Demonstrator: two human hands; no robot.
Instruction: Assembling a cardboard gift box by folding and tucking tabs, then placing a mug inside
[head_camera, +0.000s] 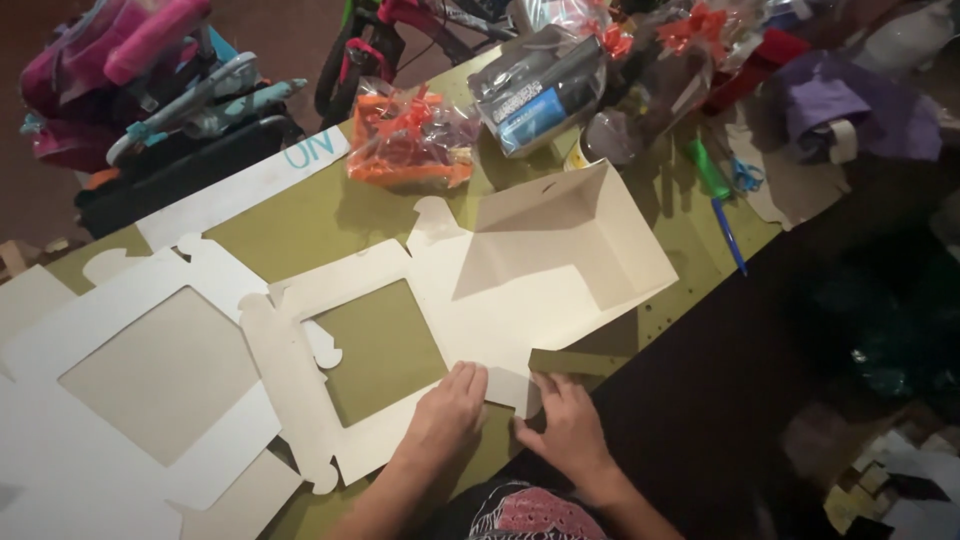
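Observation:
A white cardboard box blank with a square window cut-out lies on the olive-green table; its right part is folded up into a partly formed tray. My left hand presses flat on the blank's near edge, just right of the window. My right hand pinches a small flap at the blank's near corner. A second flat blank with a window lies to the left.
Cellophane-wrapped gifts with orange bows and a wrapped bundle sit at the table's far side. A green marker, blue pen and scissors lie at right. Bags and a bicycle stand beyond the table.

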